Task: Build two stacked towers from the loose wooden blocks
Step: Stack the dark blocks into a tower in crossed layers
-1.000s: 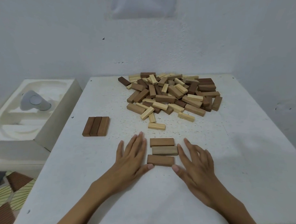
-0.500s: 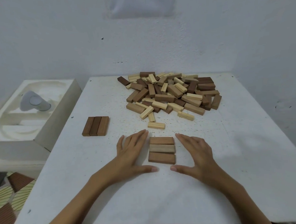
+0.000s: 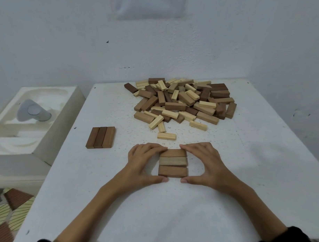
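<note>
Head-worn view, downward over table (image 3: pixel 176 214)

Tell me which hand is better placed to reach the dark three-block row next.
Left, probably. The left hand and right hand both hold the near row, but the dark row lies on the left hand's side; the right hand would have to cross over.

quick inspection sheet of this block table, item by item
surface: white table, speckled, bearing all the blocks
job's things: near row of three blocks between the hands; dark row of three at left; loose pile at the far side
clutter: nothing seen
grippers: left hand and right hand pinch the near row, fingers behind, thumbs in front
cables: nothing seen
surroundings: white wall; moulded tray left of the table, holding a grey object
</note>
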